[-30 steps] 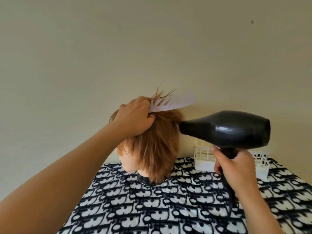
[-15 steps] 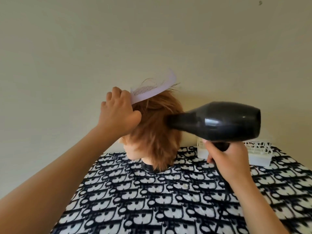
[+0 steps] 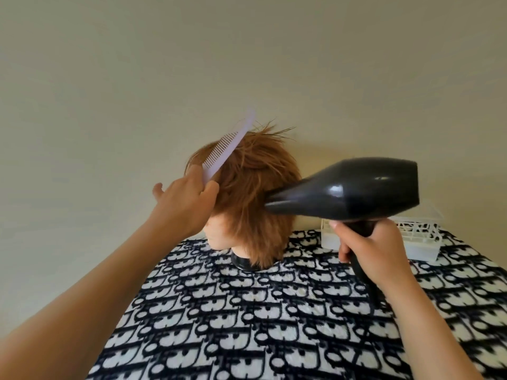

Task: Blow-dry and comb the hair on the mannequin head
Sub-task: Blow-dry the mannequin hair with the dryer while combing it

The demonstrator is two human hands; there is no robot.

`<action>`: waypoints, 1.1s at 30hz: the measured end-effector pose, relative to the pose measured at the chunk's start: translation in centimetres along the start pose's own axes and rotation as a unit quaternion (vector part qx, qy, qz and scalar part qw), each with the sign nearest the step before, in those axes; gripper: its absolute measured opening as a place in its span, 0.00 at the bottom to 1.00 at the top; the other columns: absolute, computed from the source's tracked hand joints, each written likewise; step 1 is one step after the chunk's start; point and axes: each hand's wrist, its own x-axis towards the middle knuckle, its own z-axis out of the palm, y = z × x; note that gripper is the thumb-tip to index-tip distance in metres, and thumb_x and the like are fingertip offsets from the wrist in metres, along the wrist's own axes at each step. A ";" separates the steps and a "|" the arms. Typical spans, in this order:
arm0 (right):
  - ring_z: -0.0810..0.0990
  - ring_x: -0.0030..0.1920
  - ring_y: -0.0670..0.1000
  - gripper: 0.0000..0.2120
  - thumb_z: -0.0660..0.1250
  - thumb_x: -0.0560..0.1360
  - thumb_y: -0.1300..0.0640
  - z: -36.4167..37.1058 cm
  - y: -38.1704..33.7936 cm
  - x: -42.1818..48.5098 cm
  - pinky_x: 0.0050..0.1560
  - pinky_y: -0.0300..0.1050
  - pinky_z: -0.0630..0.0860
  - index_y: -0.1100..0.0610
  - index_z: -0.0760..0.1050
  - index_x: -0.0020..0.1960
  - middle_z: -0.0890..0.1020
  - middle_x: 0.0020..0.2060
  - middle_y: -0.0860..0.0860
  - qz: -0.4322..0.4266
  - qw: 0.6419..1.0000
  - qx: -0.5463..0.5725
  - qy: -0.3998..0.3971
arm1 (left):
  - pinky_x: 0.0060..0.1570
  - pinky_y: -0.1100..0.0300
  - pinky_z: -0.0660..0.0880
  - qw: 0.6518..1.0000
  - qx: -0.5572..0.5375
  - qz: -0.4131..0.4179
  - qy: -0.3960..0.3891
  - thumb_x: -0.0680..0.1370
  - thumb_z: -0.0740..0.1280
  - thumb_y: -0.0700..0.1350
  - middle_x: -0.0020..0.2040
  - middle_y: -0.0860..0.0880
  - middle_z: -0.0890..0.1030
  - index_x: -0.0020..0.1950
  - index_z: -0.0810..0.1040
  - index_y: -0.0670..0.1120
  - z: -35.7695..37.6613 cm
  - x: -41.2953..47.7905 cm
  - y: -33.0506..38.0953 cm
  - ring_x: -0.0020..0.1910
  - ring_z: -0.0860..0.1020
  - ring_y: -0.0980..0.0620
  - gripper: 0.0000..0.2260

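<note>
Your two bare forearms reach in from the lower corners over a worktop (image 3: 274, 311) draped in soft black-and-white patterned cloth, its left edge running diagonally up toward the mannequin. Open cloth lies between your arms in front of the head. Your right hand (image 3: 375, 250) is wrapped tight around the handle of a glossy black hair dryer (image 3: 356, 190), whose tapered nozzle presses into the hair at the back of the head. Your left hand (image 3: 183, 204) pinches the lower end of a pale lilac plastic comb (image 3: 227, 149), slanted upward across the crown. The mannequin head (image 3: 216, 237) stands upright mid-worktop on a round black base (image 3: 241, 263), face turned left, its short coppery hair (image 3: 258, 193) ruffled into spikes on top. A white lattice basket (image 3: 419, 242) sits just behind the dryer hand, near the far right edge. A plain cream wall (image 3: 247, 64) fills the background.
</note>
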 end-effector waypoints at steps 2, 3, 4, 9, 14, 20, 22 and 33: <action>0.80 0.25 0.48 0.21 0.70 0.77 0.59 -0.3 0.1 0.1 0.37 0.30 0.75 0.55 0.74 0.25 0.80 0.23 0.52 0.000 1.000 -0.015 0.009 | 0.52 0.47 0.65 1.000 -0.006 0.009 0.009 0.81 0.51 0.49 0.35 0.50 0.77 0.41 0.64 0.48 0.5 -0.3 -0.1 0.35 0.73 0.51 0.11; 0.80 0.25 0.50 0.22 0.70 0.77 0.60 -0.2 0.1 0.1 0.36 0.31 0.75 0.55 0.74 0.25 0.79 0.22 0.53 0.011 1.000 0.004 -0.013 | 0.46 0.49 0.66 1.000 -0.013 0.014 0.012 0.82 0.51 0.49 0.35 0.50 0.76 0.41 0.65 0.47 0.6 -0.5 -0.2 0.35 0.73 0.50 0.12; 0.80 0.25 0.51 0.22 0.70 0.78 0.60 -0.2 0.1 0.0 0.36 0.33 0.76 0.56 0.74 0.25 0.79 0.22 0.54 0.017 0.999 0.014 -0.028 | 0.40 0.50 0.68 0.999 -0.025 0.020 0.012 0.82 0.52 0.49 0.35 0.49 0.76 0.42 0.66 0.47 0.7 -0.7 -0.3 0.34 0.74 0.49 0.12; 0.80 0.25 0.49 0.21 0.70 0.77 0.59 0.0 0.3 0.0 0.35 0.29 0.75 0.55 0.75 0.25 0.79 0.22 0.53 0.006 1.000 0.002 0.005 | 0.30 0.59 0.65 0.996 -0.035 0.072 0.034 0.83 0.56 0.50 0.35 0.50 0.75 0.43 0.71 0.44 0.7 -1.2 -0.6 0.33 0.73 0.53 0.13; 0.80 0.25 0.48 0.20 0.70 0.77 0.59 -0.1 0.5 0.0 0.38 0.33 0.74 0.55 0.75 0.26 0.80 0.23 0.53 0.009 0.999 -0.020 0.027 | 0.29 0.49 0.72 0.989 -0.112 0.089 0.047 0.81 0.50 0.59 0.32 0.47 0.77 0.52 0.62 0.51 0.7 -2.0 -0.3 0.29 0.76 0.48 0.12; 0.80 0.24 0.48 0.19 0.70 0.77 0.61 -0.3 0.2 -0.1 0.36 0.33 0.76 0.52 0.76 0.28 0.80 0.23 0.53 0.012 0.999 -0.028 -0.008 | 0.27 0.58 0.64 0.980 0.020 0.135 0.143 0.82 0.54 0.55 0.37 0.55 0.72 0.48 0.67 0.51 0.8 -2.4 -0.2 0.29 0.71 0.50 0.09; 0.80 0.24 0.46 0.18 0.70 0.76 0.61 -0.2 0.3 -0.2 0.35 0.32 0.76 0.52 0.76 0.28 0.81 0.24 0.51 -0.005 0.998 -0.067 0.013 | 0.26 0.60 0.60 0.979 0.040 0.140 0.146 0.82 0.54 0.54 0.35 0.54 0.72 0.47 0.69 0.50 0.9 -2.5 -0.1 0.27 0.69 0.50 0.10; 0.80 0.25 0.41 0.15 0.70 0.74 0.59 -0.6 0.9 -0.2 0.31 0.33 0.69 0.57 0.76 0.30 0.79 0.21 0.51 0.045 0.983 -0.154 0.090 | 0.22 0.63 0.59 0.965 0.138 0.192 0.117 0.82 0.56 0.53 0.33 0.53 0.73 0.44 0.70 0.49 3.0 -2.9 -0.1 0.24 0.69 0.50 0.11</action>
